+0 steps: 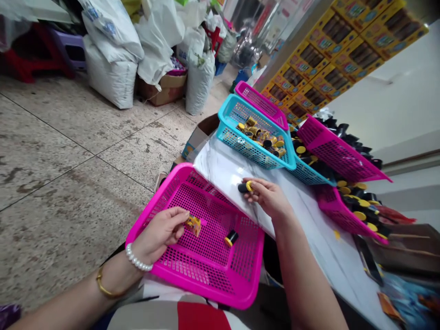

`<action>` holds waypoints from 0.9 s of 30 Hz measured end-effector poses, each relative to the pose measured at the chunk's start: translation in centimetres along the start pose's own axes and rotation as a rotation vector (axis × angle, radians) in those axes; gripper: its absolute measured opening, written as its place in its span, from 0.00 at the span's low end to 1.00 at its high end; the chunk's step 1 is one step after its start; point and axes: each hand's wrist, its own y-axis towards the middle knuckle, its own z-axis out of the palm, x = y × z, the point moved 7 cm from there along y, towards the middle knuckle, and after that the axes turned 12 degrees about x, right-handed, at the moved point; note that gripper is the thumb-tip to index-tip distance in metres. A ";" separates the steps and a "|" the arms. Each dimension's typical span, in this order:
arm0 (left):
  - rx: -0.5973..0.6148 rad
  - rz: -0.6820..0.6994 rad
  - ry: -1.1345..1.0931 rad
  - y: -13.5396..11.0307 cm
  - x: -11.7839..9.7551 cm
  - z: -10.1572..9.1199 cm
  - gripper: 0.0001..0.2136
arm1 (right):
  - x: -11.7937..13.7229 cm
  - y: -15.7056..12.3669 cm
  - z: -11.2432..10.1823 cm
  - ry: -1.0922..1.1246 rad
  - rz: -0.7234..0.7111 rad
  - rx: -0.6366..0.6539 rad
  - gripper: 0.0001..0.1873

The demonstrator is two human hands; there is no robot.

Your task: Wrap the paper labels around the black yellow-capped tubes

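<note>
My left hand (165,231) pinches a small yellow printed wrapper label (194,224) above the pink basket (256,279) on my lap. In my right hand (264,195) is a small black canister with a yellow cap (244,187), held near the edge of the white marbled table (220,162). Another black canister with a yellow end (231,238) lies on its side in the pink basket. The fingers of both hands are closed around what they hold.
On the table stand a blue basket (257,156) of yellow-wrapped canisters and a pink basket (338,215) of black canisters with yellow caps. Another pink basket (343,156) holds black pieces. Yellow boxes (311,78) are stacked behind. White sacks (113,78) stand on the floor.
</note>
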 end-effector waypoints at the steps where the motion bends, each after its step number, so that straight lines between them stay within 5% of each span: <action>1: -0.002 -0.002 0.002 0.0 -0.1 0.0 0.12 | 0.1 0.0 0.0 -0.018 -0.017 -0.010 0.18; 7: 0.010 0.005 0.044 0.0 -0.2 0.5 0.13 | 0.1 0.0 0.7 -0.070 -0.072 -0.112 0.16; 15: 0.019 0.044 0.065 0.3 -0.1 0.1 0.17 | 0.7 -1.4 1.2 -0.099 -0.139 0.022 0.22; 23: -0.003 0.008 0.046 0.4 0.4 -0.1 0.16 | -0.8 -0.8 0.9 -0.095 -0.068 -0.146 0.23; 27: 0.001 0.024 0.039 0.3 0.1 -0.1 0.13 | -1.0 -0.7 1.0 -0.027 -0.077 -0.129 0.27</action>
